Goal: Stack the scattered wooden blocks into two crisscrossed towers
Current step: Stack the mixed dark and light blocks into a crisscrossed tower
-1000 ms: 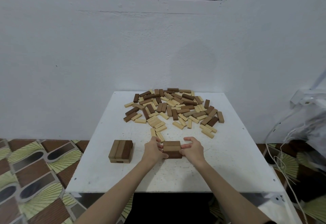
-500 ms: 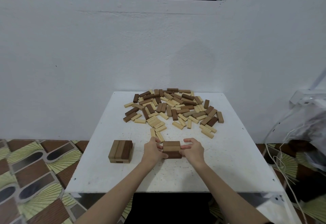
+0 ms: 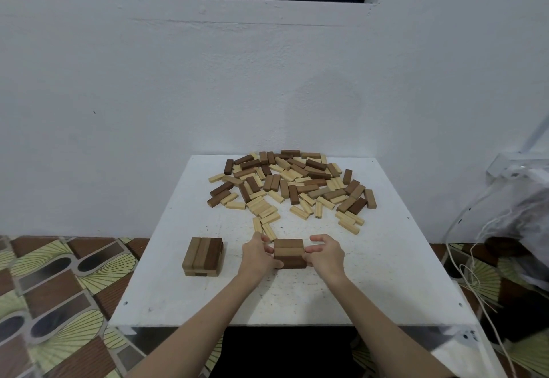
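Note:
A low stack of brown wooden blocks, its layers crossed, stands near the middle of the white table. My left hand grips the stack's left side, with the thumb at its lower front corner. My right hand is at the stack's right side, fingers loosely curled and fingertips just touching it. A second low tower of mixed light and dark blocks stands apart to the left. Several loose light and dark blocks lie scattered across the far half of the table.
A white wall rises directly behind the table. Patterned floor tiles show on the left. Cables and a plastic-wrapped bundle sit off the table's right edge. The table's front edge is close to me.
My right hand's fingers have drawn back from the top of the stack to its right side. The left hand and the stack have stayed in place.

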